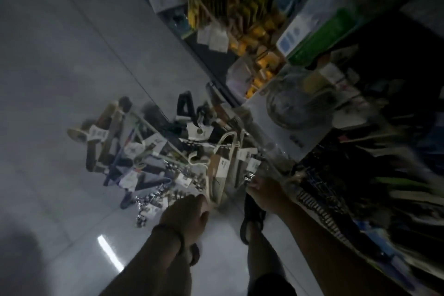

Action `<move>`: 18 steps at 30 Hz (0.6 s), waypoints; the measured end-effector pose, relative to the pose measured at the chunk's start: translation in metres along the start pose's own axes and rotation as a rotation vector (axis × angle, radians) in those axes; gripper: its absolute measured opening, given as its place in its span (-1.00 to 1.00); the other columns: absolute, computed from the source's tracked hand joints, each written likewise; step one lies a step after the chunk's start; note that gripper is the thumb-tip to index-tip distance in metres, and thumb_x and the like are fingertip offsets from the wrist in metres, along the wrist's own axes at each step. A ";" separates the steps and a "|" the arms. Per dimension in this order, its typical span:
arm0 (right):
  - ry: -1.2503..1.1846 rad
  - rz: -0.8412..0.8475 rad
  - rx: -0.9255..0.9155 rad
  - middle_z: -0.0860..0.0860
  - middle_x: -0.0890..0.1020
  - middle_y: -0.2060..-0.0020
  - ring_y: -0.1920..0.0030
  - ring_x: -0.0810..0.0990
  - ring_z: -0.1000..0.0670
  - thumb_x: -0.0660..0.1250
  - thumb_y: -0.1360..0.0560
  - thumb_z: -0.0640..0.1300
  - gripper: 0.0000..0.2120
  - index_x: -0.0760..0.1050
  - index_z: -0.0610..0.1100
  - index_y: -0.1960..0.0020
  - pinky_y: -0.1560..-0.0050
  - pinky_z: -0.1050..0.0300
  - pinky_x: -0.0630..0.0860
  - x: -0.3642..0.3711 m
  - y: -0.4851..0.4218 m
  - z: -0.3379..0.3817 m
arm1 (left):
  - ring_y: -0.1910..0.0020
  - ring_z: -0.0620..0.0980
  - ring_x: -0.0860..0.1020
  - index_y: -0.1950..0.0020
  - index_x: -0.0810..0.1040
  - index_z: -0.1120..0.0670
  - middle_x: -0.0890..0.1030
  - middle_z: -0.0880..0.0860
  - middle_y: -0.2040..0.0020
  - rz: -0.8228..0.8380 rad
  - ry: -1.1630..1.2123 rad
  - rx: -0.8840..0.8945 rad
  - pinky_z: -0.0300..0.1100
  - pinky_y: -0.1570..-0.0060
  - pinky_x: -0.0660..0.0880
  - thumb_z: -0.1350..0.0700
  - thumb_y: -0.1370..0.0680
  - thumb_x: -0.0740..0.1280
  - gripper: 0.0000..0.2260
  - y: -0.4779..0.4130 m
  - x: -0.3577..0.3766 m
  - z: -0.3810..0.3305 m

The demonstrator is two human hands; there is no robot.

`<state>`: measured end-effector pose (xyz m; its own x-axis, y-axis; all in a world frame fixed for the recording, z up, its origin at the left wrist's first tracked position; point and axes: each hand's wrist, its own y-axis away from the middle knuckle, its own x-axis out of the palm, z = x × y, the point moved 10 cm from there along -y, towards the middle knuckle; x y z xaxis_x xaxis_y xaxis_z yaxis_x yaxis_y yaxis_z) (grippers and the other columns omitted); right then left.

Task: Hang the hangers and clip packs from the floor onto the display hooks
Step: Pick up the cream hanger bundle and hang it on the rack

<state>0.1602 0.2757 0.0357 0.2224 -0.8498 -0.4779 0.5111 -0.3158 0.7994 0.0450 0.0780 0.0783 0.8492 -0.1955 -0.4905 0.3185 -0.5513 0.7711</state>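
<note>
A heap of hangers and carded clip packs [153, 154] lies on the grey tiled floor, blurred by motion. Wooden hangers [108, 125] sit at its left, pale cream hangers [225, 149] at its right, and small metal clips [146, 202] at its near edge. My left hand [189, 214] reaches down to the near edge of the heap with its fingers curled; whether it grips anything is unclear. My right hand [264, 190] is at the heap's right side, closed around a clip pack with a shiny metal clip [249, 176].
Display shelving [324, 55] runs along the right, packed with yellow packs [254, 38], boxed goods and a round dish [295, 103]. Hanging stock [360, 187] crowds the lower right. My sandalled foot [252, 216] stands between my arms. Open floor [60, 79] lies to the left.
</note>
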 end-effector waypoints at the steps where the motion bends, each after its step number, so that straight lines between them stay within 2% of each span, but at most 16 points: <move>1: -0.011 0.021 0.031 -0.03 0.60 0.01 -0.13 0.58 -0.05 0.30 -0.66 -0.02 -0.93 0.50 0.02 -0.01 -0.05 0.15 0.41 0.013 -0.030 -0.014 | -0.24 0.03 0.60 -0.33 0.51 -0.05 0.63 0.00 -0.24 0.021 -0.006 -0.035 -0.01 -0.25 0.55 -0.12 -0.68 0.24 -0.72 -0.026 0.017 0.010; 3: 0.036 0.084 0.061 0.04 0.54 0.09 -0.09 0.55 -0.04 0.28 -0.67 -0.04 -0.87 0.47 0.01 0.05 -0.01 0.18 0.35 0.043 -0.098 -0.046 | -0.23 0.05 0.62 -0.29 0.56 0.01 0.65 0.04 -0.21 0.026 0.022 0.025 -0.02 -0.24 0.55 -0.07 -0.68 0.28 -0.74 -0.094 0.036 0.013; 5: 0.087 0.168 0.083 -0.06 0.58 0.14 -0.10 0.63 -0.15 0.26 -0.67 -0.08 -0.75 0.47 -0.10 0.17 0.01 0.07 0.46 0.079 -0.172 -0.083 | -0.22 0.10 0.63 -0.24 0.58 0.07 0.68 0.07 -0.19 0.083 0.058 -0.030 -0.04 -0.20 0.55 -0.02 -0.67 0.29 -0.77 -0.154 0.077 0.034; 7: 0.200 0.205 0.094 -0.18 0.59 0.07 -0.09 0.65 -0.22 0.23 -0.67 -0.11 -0.78 0.46 -0.17 0.12 0.03 0.04 0.50 0.102 -0.240 -0.113 | -0.23 0.12 0.62 -0.26 0.56 0.09 0.67 0.09 -0.20 0.098 0.005 -0.021 -0.08 -0.17 0.53 0.01 -0.68 0.27 -0.77 -0.235 0.106 0.054; 8: 0.274 0.190 0.079 -0.21 0.58 -0.01 -0.11 0.63 -0.23 0.23 -0.66 -0.12 -0.85 0.48 -0.19 0.00 0.02 0.02 0.50 0.110 -0.268 -0.128 | -0.22 0.13 0.62 -0.29 0.55 0.10 0.66 0.11 -0.22 0.142 -0.033 -0.028 -0.07 -0.17 0.53 0.02 -0.69 0.27 -0.76 -0.269 0.128 0.062; 9: 0.354 0.140 0.045 -0.22 0.56 -0.10 -0.14 0.61 -0.23 0.27 -0.65 -0.12 -0.83 0.48 -0.19 -0.17 -0.01 -0.02 0.52 0.116 -0.296 -0.138 | -0.21 0.14 0.62 -0.30 0.55 0.11 0.66 0.13 -0.23 0.161 -0.025 -0.044 -0.05 -0.17 0.55 0.03 -0.69 0.27 -0.75 -0.299 0.144 0.068; 11: 0.534 0.034 -0.045 -0.21 0.52 -0.22 -0.22 0.56 -0.26 0.37 -0.58 -0.13 -0.62 0.41 -0.18 -0.36 -0.11 -0.14 0.55 0.132 -0.339 -0.151 | -0.21 0.18 0.62 -0.33 0.56 0.12 0.66 0.18 -0.24 0.119 0.000 -0.066 0.00 -0.16 0.57 0.03 -0.70 0.26 -0.73 -0.354 0.168 0.084; 14: 0.739 0.025 -0.104 -0.22 0.54 -0.28 -0.31 0.53 -0.23 0.43 -0.52 -0.12 -0.54 0.43 -0.18 -0.39 -0.19 -0.17 0.53 0.171 -0.379 -0.180 | -0.26 0.24 0.60 -0.40 0.55 0.12 0.65 0.22 -0.28 -0.027 0.124 -0.154 0.06 -0.22 0.57 0.02 -0.67 0.27 -0.66 -0.411 0.195 0.112; 16: 0.835 -0.004 -0.116 -0.19 0.55 -0.32 -0.45 0.39 -0.23 0.42 -0.50 -0.03 -0.60 0.53 -0.12 -0.31 -0.30 -0.22 0.43 0.185 -0.385 -0.201 | -0.28 0.23 0.58 -0.40 0.53 0.11 0.63 0.19 -0.30 -0.130 0.218 -0.287 0.05 -0.20 0.53 0.03 -0.64 0.29 -0.64 -0.426 0.214 0.139; 18: 0.912 -0.079 -0.092 -0.14 0.52 -0.34 -0.46 0.35 -0.23 0.38 -0.50 0.05 -0.62 0.58 -0.05 -0.27 -0.38 -0.24 0.31 0.192 -0.383 -0.218 | -0.29 0.23 0.55 -0.41 0.48 0.11 0.58 0.19 -0.31 -0.138 0.213 -0.355 0.07 -0.17 0.51 0.04 -0.62 0.26 -0.63 -0.430 0.242 0.157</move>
<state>0.1878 0.3251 -0.4420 0.7329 -0.1526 -0.6630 0.6080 -0.2903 0.7389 0.0475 0.1403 -0.4363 0.8448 0.0528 -0.5325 0.5284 -0.2399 0.8144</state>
